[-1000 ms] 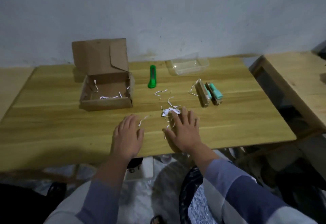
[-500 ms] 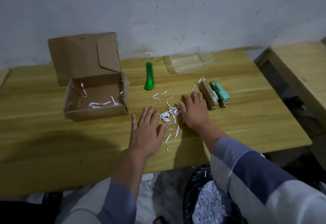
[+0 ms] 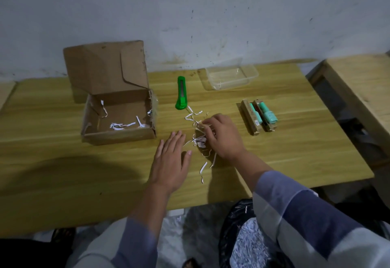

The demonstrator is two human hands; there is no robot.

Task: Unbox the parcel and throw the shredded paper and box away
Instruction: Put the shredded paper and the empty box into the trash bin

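Observation:
An open cardboard box [image 3: 118, 134] stands at the left of the wooden table [image 3: 295, 151], lid up, a few white paper strips inside. Loose shredded paper [image 3: 199, 141] lies scattered in the middle of the table. My right hand [image 3: 223, 137] is over that pile, its fingers curled and gathering strips. Just left of the pile, my left hand [image 3: 171, 162] lies flat with straight fingers on the wood. Below the table's front edge a black bag [image 3: 238, 219] holds more shredded paper.
A green utility knife [image 3: 181, 95] lies behind the paper pile. A clear plastic tray [image 3: 252, 75] sits near the wall. Two small packaged teal items [image 3: 259, 117] rest to the right of my right hand. A second wooden table [image 3: 363, 82] stands at far right.
My right hand slid left from beside the packaged items onto the paper pile and curled its fingers over the strips. My left hand stayed flat, shifting slightly.

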